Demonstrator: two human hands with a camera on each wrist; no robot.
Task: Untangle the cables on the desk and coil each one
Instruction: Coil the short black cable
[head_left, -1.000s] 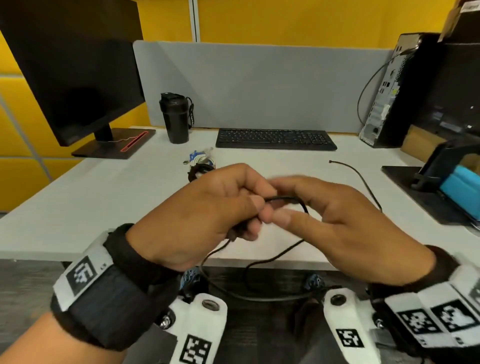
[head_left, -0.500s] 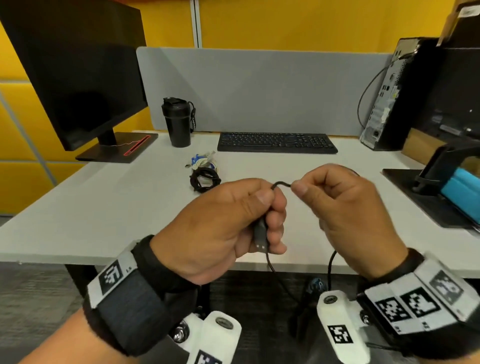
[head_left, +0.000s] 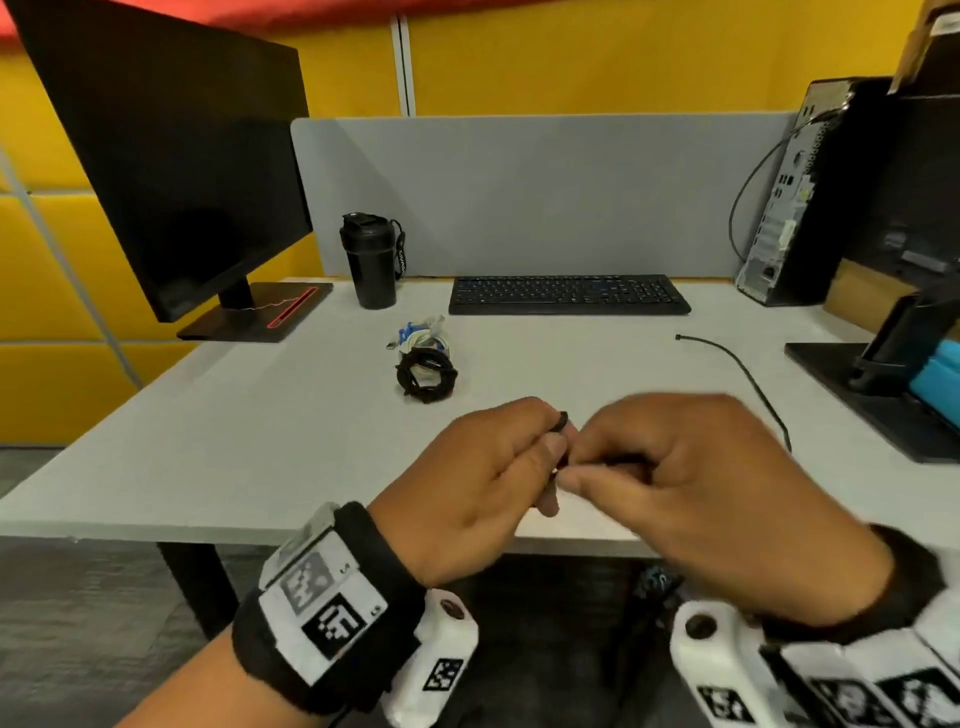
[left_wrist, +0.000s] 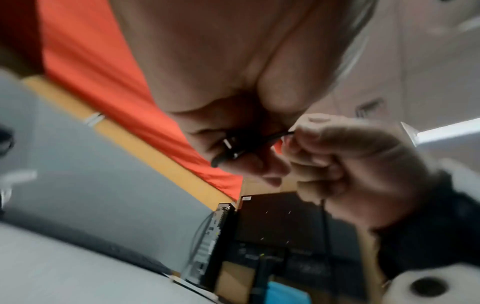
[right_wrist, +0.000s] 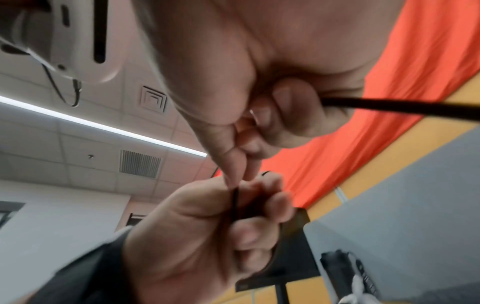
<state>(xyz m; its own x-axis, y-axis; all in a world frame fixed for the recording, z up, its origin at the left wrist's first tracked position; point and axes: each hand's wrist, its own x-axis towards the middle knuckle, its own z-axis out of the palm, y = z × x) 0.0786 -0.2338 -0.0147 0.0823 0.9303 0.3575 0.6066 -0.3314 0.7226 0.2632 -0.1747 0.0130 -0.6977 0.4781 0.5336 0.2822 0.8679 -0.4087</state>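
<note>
Plainly, both hands worked the black cable (head_left: 562, 422) just before the tabletop (head_left: 260, 441) edge: left hand (head_left: 483, 483) fingers clamped its coiled end, right hand (head_left: 691, 493) pinched the strand. Judging so, a slipped pinch could spring the loops, and the loose tail might snag.

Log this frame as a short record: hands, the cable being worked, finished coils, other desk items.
left hand: grips thin black cable near its plug
right hand: pinches the same cable beside the left
cable tail: free end lies on white desk, right side
finished coils: coiled black cable, white-and-blue bundle behind it
other items: black keyboard, black bottle
</note>
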